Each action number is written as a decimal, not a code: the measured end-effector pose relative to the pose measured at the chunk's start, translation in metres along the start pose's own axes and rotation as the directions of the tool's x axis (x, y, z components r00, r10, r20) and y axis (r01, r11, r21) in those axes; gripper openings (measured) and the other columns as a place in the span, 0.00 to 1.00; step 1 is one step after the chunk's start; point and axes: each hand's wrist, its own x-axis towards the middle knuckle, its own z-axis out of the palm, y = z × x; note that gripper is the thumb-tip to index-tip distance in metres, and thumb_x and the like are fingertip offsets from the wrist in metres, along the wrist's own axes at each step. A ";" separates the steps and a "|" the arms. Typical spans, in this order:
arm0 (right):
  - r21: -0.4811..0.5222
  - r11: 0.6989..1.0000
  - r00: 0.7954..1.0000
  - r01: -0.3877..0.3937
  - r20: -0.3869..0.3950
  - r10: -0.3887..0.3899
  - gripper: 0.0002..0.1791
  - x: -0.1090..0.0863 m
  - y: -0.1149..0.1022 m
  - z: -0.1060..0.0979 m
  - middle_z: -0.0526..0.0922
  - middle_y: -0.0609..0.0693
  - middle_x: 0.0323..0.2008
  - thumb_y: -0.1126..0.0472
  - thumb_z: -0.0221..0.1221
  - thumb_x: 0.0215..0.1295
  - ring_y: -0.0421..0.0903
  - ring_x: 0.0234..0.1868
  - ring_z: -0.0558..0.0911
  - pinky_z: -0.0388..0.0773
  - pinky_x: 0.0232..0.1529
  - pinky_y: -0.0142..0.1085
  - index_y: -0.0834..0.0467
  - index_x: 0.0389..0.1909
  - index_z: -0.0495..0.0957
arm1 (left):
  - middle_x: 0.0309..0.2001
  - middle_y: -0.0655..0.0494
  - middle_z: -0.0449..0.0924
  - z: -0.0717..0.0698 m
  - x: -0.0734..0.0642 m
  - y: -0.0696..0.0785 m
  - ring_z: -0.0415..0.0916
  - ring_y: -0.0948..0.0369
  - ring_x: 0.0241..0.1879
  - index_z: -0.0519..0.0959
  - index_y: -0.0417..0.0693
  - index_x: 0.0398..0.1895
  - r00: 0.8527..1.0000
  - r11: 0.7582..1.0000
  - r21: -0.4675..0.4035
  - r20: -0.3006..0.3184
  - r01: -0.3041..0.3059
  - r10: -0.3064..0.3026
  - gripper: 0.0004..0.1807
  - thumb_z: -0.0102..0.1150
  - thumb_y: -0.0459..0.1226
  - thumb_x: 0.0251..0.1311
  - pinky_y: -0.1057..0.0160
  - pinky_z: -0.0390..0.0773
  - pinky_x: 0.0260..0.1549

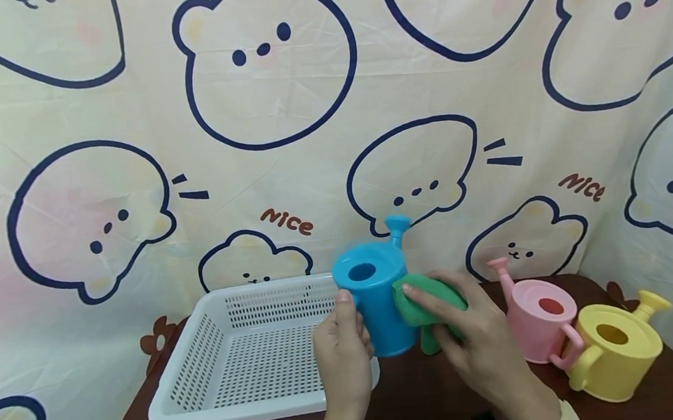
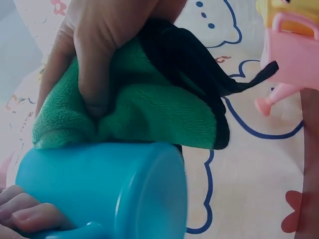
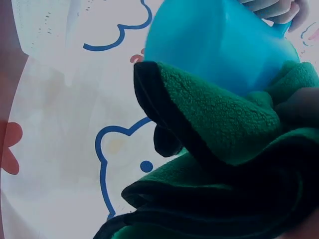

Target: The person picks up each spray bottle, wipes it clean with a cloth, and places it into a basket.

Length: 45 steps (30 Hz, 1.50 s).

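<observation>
A blue watering can is held up above the table, its spout pointing away at the back. My left hand grips it by the handle on the near left side, thumb on top. A folded green cloth with dark edging is pinched in my right hand and pressed against the can's right side. In the left wrist view the cloth lies along the can's wall, near its base. The right wrist view shows loose folds of cloth hanging below the can.
A white perforated basket stands on the dark table at the left, behind my left hand. A pink watering can and a yellow watering can stand to the right, touching or nearly so. A cartoon-printed curtain hangs behind.
</observation>
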 end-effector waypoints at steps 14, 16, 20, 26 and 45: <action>-0.031 0.999 0.999 0.030 -0.028 -0.031 0.41 0.002 -0.006 0.000 0.81 0.53 0.61 0.76 0.77 0.48 0.52 0.59 0.81 0.86 0.51 0.59 0.40 0.62 0.85 | 0.11 0.44 0.63 0.004 -0.003 -0.001 0.62 0.67 0.10 0.65 0.35 0.13 1.000 0.996 0.086 0.017 -0.019 0.018 0.34 0.43 0.42 0.85 0.72 0.63 0.13; -0.034 0.999 0.999 0.032 -0.027 -0.033 0.40 0.002 -0.006 0.000 0.81 0.53 0.60 0.75 0.77 0.47 0.51 0.60 0.81 0.86 0.52 0.58 0.40 0.61 0.85 | 0.11 0.45 0.63 0.004 -0.003 -0.001 0.62 0.68 0.11 0.65 0.35 0.13 1.000 0.996 0.088 0.018 -0.021 0.019 0.34 0.43 0.42 0.85 0.72 0.64 0.14; -0.040 0.999 0.999 0.035 -0.013 -0.036 0.40 0.001 -0.006 0.000 0.81 0.53 0.60 0.75 0.78 0.46 0.52 0.60 0.81 0.86 0.52 0.58 0.40 0.60 0.86 | 0.11 0.49 0.62 0.004 -0.003 -0.002 0.62 0.69 0.11 0.64 0.36 0.13 1.000 0.997 0.080 0.020 -0.025 0.023 0.34 0.42 0.42 0.85 0.72 0.64 0.13; -0.059 0.997 0.999 0.046 0.018 -0.045 0.41 0.002 -0.006 0.001 0.81 0.53 0.60 0.76 0.79 0.44 0.53 0.59 0.81 0.88 0.50 0.57 0.38 0.58 0.86 | 0.11 0.48 0.62 0.004 -0.002 -0.003 0.61 0.69 0.10 0.63 0.34 0.14 1.000 0.999 0.039 0.014 -0.020 0.020 0.34 0.42 0.42 0.85 0.73 0.62 0.12; -0.044 0.999 0.985 0.021 0.175 -0.013 0.44 -0.003 -0.007 0.006 0.82 0.50 0.59 0.75 0.80 0.42 0.52 0.54 0.84 0.89 0.48 0.53 0.33 0.58 0.85 | 0.12 0.44 0.61 -0.004 0.000 0.000 0.61 0.64 0.10 0.65 0.34 0.16 0.991 0.994 0.053 -0.090 -0.095 0.099 0.32 0.41 0.41 0.85 0.71 0.65 0.15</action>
